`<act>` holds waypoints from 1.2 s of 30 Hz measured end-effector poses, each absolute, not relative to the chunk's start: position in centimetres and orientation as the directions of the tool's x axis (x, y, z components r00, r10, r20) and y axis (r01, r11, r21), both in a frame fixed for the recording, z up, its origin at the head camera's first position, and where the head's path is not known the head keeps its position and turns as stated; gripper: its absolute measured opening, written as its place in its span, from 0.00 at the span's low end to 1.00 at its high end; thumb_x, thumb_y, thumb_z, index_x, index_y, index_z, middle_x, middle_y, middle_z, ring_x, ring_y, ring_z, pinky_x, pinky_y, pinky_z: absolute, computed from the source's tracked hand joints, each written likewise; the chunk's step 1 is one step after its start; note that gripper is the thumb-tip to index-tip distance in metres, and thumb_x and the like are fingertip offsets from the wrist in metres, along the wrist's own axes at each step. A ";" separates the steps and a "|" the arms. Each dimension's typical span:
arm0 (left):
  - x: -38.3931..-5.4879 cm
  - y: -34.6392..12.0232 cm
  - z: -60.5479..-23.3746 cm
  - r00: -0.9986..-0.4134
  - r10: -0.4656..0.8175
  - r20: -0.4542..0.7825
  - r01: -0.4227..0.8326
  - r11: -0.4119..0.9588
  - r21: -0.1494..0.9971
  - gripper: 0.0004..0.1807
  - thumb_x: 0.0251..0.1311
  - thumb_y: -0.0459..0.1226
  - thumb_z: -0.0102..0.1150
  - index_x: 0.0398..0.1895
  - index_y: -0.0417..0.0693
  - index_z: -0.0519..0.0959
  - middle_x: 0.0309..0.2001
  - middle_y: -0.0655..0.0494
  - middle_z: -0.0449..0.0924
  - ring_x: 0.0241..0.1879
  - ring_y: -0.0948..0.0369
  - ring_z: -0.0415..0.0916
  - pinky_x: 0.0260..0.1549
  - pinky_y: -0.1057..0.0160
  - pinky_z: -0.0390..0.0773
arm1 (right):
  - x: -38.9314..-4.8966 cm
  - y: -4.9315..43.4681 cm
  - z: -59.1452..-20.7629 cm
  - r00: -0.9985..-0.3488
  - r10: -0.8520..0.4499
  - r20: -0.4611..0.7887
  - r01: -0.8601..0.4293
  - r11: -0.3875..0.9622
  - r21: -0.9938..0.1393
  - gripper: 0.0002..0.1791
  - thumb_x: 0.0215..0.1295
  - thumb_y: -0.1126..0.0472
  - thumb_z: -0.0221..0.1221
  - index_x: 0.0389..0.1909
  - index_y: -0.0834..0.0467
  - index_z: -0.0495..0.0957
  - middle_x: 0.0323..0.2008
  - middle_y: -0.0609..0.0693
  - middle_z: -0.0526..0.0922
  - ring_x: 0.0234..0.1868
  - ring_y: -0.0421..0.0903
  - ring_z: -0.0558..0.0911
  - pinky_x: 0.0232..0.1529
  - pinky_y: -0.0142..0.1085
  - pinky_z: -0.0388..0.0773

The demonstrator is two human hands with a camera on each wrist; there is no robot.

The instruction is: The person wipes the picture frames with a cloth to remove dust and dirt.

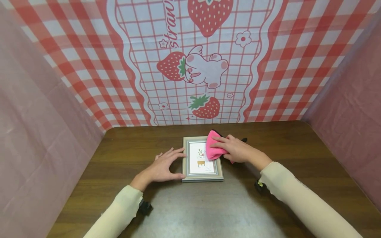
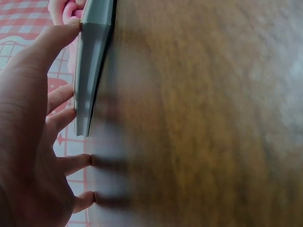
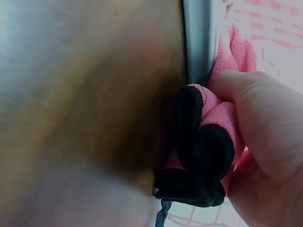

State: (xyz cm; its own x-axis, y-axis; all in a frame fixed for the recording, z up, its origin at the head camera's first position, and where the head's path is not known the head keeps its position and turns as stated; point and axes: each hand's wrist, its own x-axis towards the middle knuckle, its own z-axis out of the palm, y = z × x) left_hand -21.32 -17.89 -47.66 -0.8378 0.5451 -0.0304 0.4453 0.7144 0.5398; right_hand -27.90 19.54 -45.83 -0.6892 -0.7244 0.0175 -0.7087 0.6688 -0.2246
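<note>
The step in hand looked like wiping the face of a picture frame [image 1: 201, 168] with a pink cloth [image 1: 211, 153], and doing it well seemed to call for a firm brace on one side and light, even pressure on the other. The left hand [image 1: 164, 166] suited the bracing part: its contact fell on the rim, off the glazed-looking picture area, so it would leave few fresh prints. The right hand [image 1: 237, 149] probably did best to keep a flat pad of cloth under its fingertips, work right into the inner corner of the moulding, and keep the bunched black trim [image 3: 215, 149] off the face, since that stiffer-looking edge could drag. Pushing sideways too hard might have slid the frame along the bench [image 1: 128, 158].

The frame lay flat and face up on the bench, between the two hands. The left fingers were spread apart: the thumb rested at the near left corner, two fingertips touched the left rim farther up, and the other two reached past the far end to the bench. The right fingers were clamped on the cloth, with the thumb pinching its gathered folds just beside the frame's right side. The cloth covered the far right corner and part of the printed plant picture [image 1: 194, 165], directly beneath those fingertips.
</note>
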 end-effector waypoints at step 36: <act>-21.4 -17.8 -47.7 -0.844 0.535 -0.037 0.438 0.727 0.529 0.47 0.64 0.64 0.76 0.84 0.66 0.72 0.92 0.62 0.58 0.93 0.36 0.49 0.78 0.12 0.49 | -24.9 19.5 -45.6 -0.674 -0.736 0.056 -0.732 0.656 -0.185 0.35 0.72 0.65 0.71 0.79 0.47 0.79 0.85 0.58 0.73 0.49 0.51 0.74 0.49 0.43 0.72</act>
State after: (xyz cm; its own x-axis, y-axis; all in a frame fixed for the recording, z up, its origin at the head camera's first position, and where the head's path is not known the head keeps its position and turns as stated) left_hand -21.37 -17.77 -47.66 -0.8439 0.5352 -0.0371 0.4380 0.7272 0.5286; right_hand -24.87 19.50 -45.60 -0.6743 -0.7363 0.0558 -0.7317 0.6561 -0.1851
